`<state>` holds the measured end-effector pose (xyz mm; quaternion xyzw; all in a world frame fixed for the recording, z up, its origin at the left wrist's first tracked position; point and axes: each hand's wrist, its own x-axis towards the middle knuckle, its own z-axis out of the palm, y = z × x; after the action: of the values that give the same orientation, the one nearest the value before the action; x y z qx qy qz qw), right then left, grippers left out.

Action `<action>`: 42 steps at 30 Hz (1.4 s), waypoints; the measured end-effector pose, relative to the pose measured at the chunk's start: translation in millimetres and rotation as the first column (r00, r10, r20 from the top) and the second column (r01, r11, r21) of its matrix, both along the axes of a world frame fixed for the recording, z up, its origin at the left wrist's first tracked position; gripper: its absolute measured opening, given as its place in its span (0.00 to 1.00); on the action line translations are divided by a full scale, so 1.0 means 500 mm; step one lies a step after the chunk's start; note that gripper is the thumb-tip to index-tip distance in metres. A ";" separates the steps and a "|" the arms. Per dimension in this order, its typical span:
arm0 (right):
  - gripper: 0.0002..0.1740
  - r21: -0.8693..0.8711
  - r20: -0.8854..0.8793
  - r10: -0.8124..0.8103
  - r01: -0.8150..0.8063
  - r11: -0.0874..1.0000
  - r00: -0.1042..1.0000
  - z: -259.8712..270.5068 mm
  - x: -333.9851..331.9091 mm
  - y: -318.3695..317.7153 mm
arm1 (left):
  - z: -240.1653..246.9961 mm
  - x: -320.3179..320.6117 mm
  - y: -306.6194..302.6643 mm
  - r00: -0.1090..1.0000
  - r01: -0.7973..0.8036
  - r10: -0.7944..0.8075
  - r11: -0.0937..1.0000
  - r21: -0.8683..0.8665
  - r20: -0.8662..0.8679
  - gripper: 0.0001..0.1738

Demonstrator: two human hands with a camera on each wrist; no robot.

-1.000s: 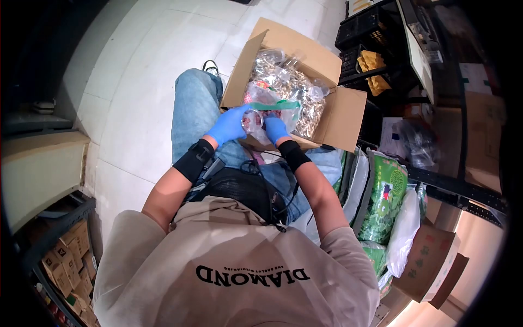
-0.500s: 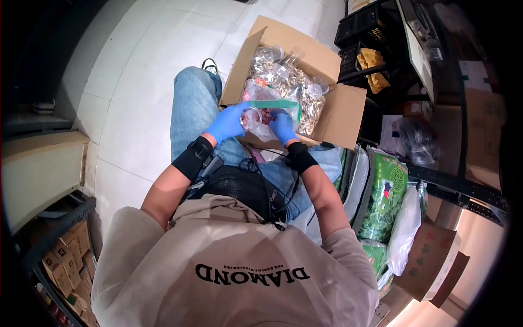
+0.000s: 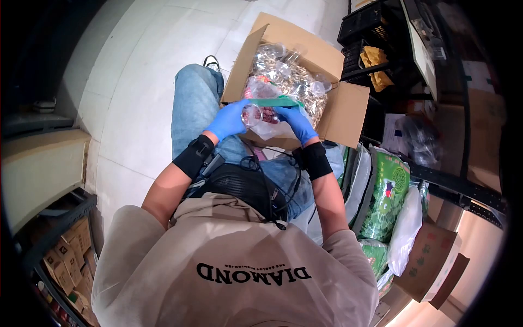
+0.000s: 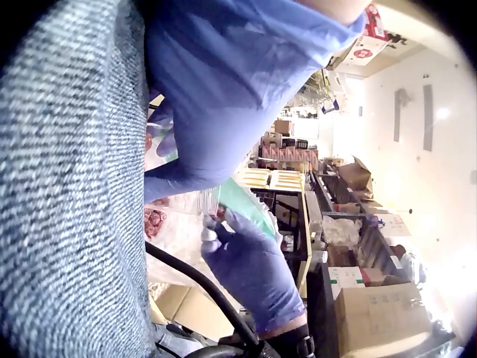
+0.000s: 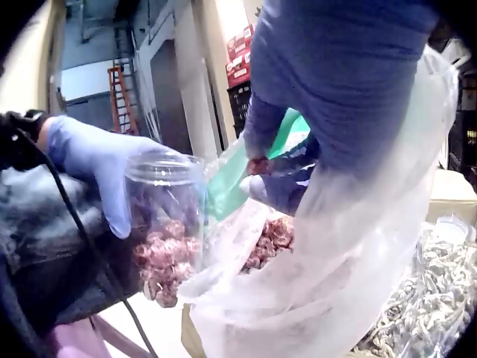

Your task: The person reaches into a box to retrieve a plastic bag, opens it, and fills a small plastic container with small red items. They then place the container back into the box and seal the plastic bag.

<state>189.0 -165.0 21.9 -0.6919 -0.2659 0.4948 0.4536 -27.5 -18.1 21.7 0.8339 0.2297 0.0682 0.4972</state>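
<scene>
Gloves on both hands, blue ones, and the work sits right at the near wall of the cardboard box (image 3: 348, 109), on the person's side of it. The left grip (image 3: 227, 121) is wrapped around a clear cup (image 5: 165, 224), which is held just off the box's near left corner and has dried red pieces (image 5: 168, 265) piled in its bottom. The right grip (image 3: 297, 124) is clenched at the mouth of a clear bag (image 5: 335, 261) with a green zip strip (image 3: 278, 101). From the right wrist view its fingertips look to be pinching a small bit of the same red stuff. The bag slumps against the box's near wall, touching the cup.

To my eye the cup is being filled from the bag. I'd hold the cup's mouth tight against the bag's opening and tipped toward it, so the carry is short. Small pinches would do better than big ones, since brittle pieces may crumble. The cup's wall looks thin, so a light squeeze is wise. Working over the box's open top means that strays land inside, not on the floor.
</scene>
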 end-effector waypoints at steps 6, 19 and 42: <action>0.17 -0.006 -0.110 0.076 -0.077 0.997 0.991 0.067 -0.078 -0.007 | -0.012 0.005 -0.007 0.999 0.015 -0.017 0.998 0.059 0.040 0.39; 0.40 -0.265 0.422 0.071 0.048 0.963 0.904 -0.001 -0.023 0.017 | -0.049 0.004 -0.005 0.996 0.023 -0.037 0.986 0.165 0.078 0.42; 0.14 0.080 0.912 0.060 -0.318 0.945 0.406 -0.096 -0.036 0.048 | -0.021 0.049 0.019 0.999 -0.036 0.033 0.997 0.064 0.042 0.39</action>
<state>171.2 -141.1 -26.1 -0.7525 -0.6012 0.0611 0.2620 -3.2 -8.5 11.1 0.8438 0.2314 0.1014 0.4734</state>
